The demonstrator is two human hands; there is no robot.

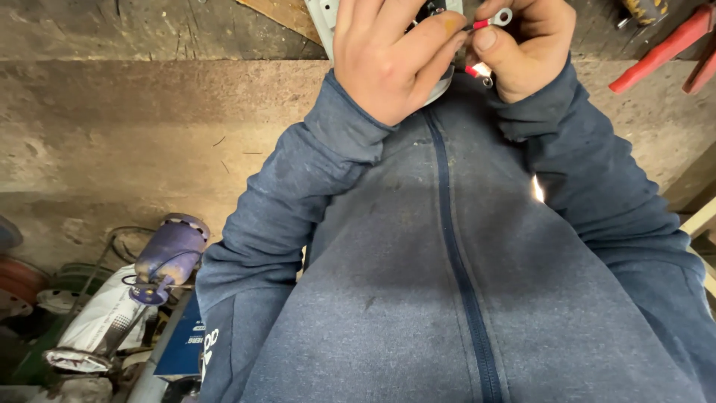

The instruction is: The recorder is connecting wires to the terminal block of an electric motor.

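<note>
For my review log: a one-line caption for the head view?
Right hand pinches a red-sleeved ring terminal; left hand grips a grey part.

Blue box [181, 345] (white-printed) lower left.

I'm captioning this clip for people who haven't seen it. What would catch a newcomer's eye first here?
First, the two hands meeting at the top edge: the right hand pinches a red-sleeved ring terminal, while the left hand grips a pale grey part that it mostly hides. Below them a blue zipped hoodie fills most of the view. Red tool handles lie on the bench at top right, and a purple cylinder sits among clutter at lower left.
</note>
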